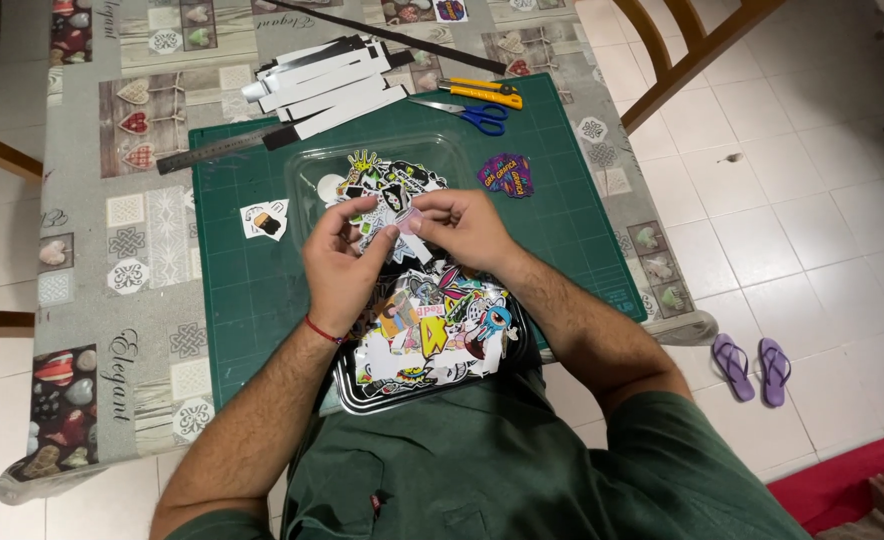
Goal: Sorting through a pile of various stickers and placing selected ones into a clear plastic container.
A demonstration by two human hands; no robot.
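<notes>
My left hand (340, 262) and my right hand (459, 228) meet over the green cutting mat (242, 290), both pinching a small pinkish-white sticker (403, 222) between their fingertips. Below them a black tray (347, 385) heaped with colourful stickers (432, 335) sits at the mat's near edge. Behind my hands a clear plastic tray (312, 170) holds more stickers (392, 182). A red band circles my left wrist.
A loose sticker (265, 219) lies left on the mat, a purple one (507, 174) right. Behind are black-and-white strips (327, 80), a metal ruler (212, 150), blue scissors (477, 115) and a yellow utility knife (482, 92). A wooden chair (682, 50) and purple flip-flops (752, 367) stand on the tiled floor.
</notes>
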